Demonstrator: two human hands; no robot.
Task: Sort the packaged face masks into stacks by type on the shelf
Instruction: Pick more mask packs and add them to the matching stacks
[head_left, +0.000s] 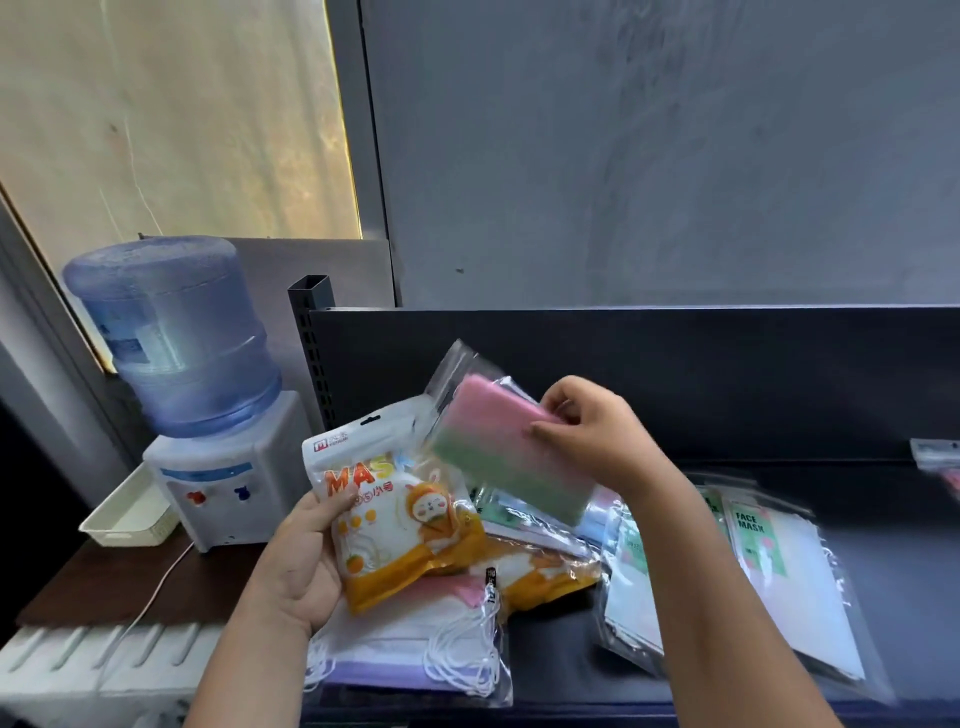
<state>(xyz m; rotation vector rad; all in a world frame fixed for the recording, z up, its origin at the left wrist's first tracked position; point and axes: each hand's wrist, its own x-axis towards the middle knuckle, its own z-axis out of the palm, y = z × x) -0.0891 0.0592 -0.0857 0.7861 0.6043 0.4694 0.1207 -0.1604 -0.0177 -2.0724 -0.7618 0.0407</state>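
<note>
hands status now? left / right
Left hand: grips the orange cartoon mask pack.
Right hand: pinches the clear pink-and-green mask pack, held above the shelf.

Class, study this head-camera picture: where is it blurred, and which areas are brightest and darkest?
Head view: the pink-and-green pack in the right hand is smeared by motion blur; the orange cartoon pack in the left hand reads sharper; the tan panel upper left is brightest, the dark shelf dim.
</note>
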